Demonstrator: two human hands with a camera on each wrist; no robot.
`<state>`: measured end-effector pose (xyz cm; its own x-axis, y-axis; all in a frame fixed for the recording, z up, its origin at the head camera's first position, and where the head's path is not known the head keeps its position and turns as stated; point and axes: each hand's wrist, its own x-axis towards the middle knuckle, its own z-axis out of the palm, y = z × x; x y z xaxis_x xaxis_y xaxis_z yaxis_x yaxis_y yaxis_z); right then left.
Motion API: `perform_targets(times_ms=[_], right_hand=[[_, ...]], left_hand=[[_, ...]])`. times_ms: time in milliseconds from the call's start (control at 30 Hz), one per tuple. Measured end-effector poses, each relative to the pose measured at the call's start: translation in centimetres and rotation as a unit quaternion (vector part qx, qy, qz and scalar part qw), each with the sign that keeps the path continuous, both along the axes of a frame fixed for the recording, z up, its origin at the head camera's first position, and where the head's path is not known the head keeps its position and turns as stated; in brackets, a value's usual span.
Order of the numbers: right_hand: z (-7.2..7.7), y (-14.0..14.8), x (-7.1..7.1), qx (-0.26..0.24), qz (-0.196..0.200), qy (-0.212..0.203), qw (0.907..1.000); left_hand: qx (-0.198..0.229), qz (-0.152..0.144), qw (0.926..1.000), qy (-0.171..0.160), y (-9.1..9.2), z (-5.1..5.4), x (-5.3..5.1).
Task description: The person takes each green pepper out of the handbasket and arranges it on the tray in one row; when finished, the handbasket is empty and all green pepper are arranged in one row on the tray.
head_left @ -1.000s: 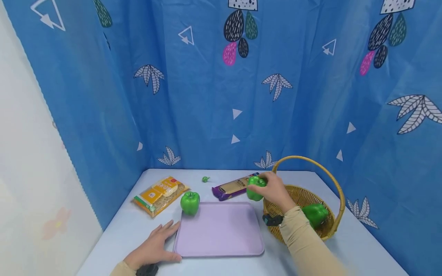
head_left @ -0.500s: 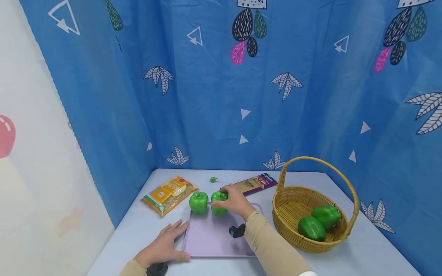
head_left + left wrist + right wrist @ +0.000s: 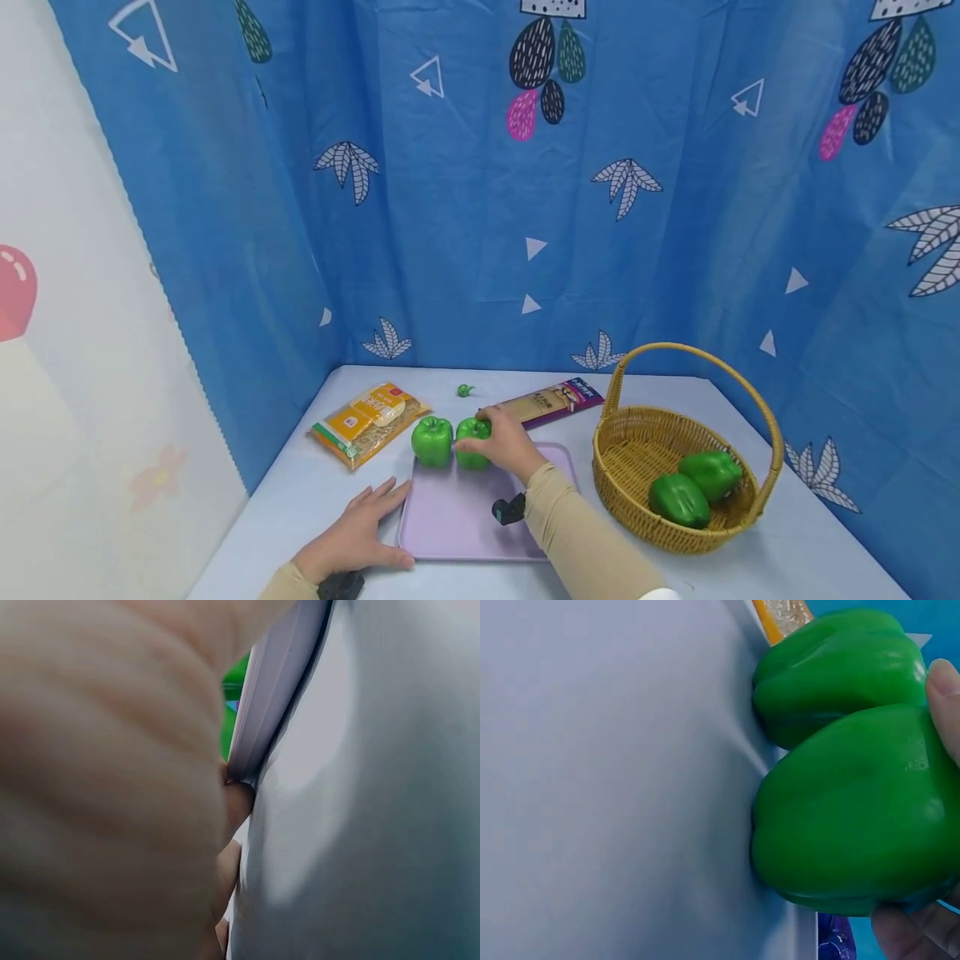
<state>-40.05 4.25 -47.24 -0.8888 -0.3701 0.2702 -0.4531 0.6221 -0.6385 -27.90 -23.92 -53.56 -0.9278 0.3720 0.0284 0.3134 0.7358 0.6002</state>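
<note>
My right hand [image 3: 512, 443] pinches a green pepper [image 3: 472, 455] over the back edge of the lilac tray [image 3: 450, 521]. In the right wrist view the thumb and fingers lie on opposite sides of that pepper [image 3: 847, 817], close against a second pepper [image 3: 832, 675]. That second pepper [image 3: 432, 442] stands upright at the tray's back left corner, with no hand on it. My left hand [image 3: 356, 537] rests with spread fingers at the tray's left edge, its thumb by the front left corner. The left wrist view shows its fingers against the tray's rim [image 3: 270, 690].
A wicker basket [image 3: 637, 517] with a tall handle stands on the right, holding two green peppers [image 3: 679, 500]. Behind the tray lie a yellow food packet [image 3: 369, 423], a tiny green item [image 3: 465, 390] and a purple-ended packet [image 3: 555, 402]. Blue curtains enclose the table.
My right hand has carried the pepper left from beside the basket to the tray's back edge, near the other pepper. The view has turned slightly right. My left hand stays at the tray's edge.
</note>
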Motion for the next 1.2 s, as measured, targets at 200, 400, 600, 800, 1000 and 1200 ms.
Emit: perform_targets(times_ms=[200, 400, 600, 800, 1000, 1200], right_hand=[[0.0, -0.1, 0.2, -0.001, 0.001, 0.009, 1.0000], [-0.1, 0.1, 0.4, -0.007, -0.002, 0.003, 1.0000], [0.1, 0.0, 0.4, 0.000, -0.007, 0.002, 1.0000], [0.6, 0.0, 0.8, 0.005, -0.002, -0.001, 1.0000], [1.2, 0.1, 1.1, 0.002, -0.001, -0.012, 0.9999], [2.8, 1.8, 1.0, 0.000, -0.012, -0.008, 0.9999]], left_hand=[[0.002, -0.003, 1.0000, -0.003, 0.0, 0.1, 0.1], [0.000, 0.000, 1.0000, -0.004, 0.1, 0.0, 0.2], [0.002, 0.004, 1.0000, -0.006, 0.1, 0.3, 0.4], [0.002, 0.008, 0.9999, -0.014, 0.2, 0.3, 0.3], [0.000, 0.009, 0.9998, -0.018, 0.2, 0.2, 0.2], [-0.006, 0.011, 0.9999, -0.009, 0.1, 0.2, 0.2]])
